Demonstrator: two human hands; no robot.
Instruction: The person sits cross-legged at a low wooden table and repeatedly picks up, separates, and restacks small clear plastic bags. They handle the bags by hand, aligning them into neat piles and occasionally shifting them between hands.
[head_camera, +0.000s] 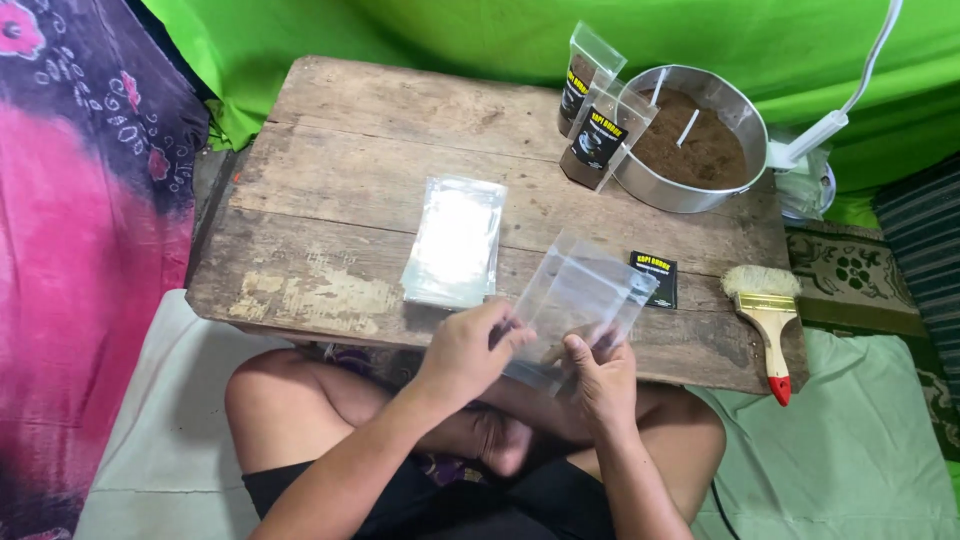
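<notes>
The left hand (468, 352) and the right hand (600, 372) together hold a clear plastic pouch (580, 300) over the near edge of the wooden table (340, 180). The left fingers are closed on the pouch's lower left edge; the right fingers pinch its lower right part, thumb on top. The pouch is tilted, its upper end raised over the table, and appears empty (it may be more than one pouch held together; this cannot be told).

On the table, just left of the held pouch, lies a flat stack of clear pouches (455, 242). A small black label (656, 278) lies just right of the held pouch. Further right, at the table's edge, rests a paintbrush (770, 320) with pale bristles, a wooden handle and a red tip.

At the far right corner stands a round metal pan (640, 185) holding brown powder (705, 150), with two white sticks standing in it. Two filled pouches with black labels (597, 125) lean against the pan's left wall.

The person sits cross-legged at the table. Green cloth (400, 40) lies beyond the table.
</notes>
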